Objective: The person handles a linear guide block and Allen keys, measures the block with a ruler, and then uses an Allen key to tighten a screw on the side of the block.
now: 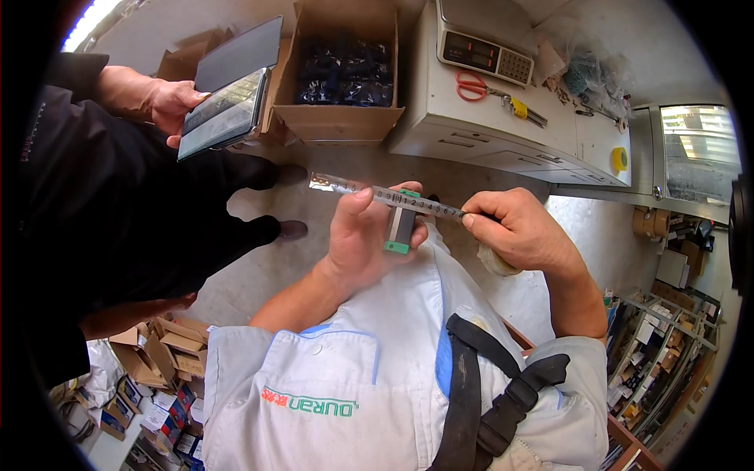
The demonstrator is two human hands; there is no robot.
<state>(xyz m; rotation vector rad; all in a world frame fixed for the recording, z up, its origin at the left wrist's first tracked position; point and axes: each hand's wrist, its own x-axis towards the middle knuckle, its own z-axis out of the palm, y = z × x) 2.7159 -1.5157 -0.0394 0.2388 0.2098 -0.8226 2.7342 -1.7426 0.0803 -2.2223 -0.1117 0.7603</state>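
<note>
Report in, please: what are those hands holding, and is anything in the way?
Left hand holding green-ended block. Right hand pinching right end of measuring strip. Strip across block, left thumb covering some markings.

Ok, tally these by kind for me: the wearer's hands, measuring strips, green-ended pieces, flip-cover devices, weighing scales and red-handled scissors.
Wearer's hands, left hand and right hand: 2
Measuring strip: 1
Green-ended piece: 1
Flip-cover device: 1
Weighing scale: 1
Red-handled scissors: 1
Total: 7
</note>
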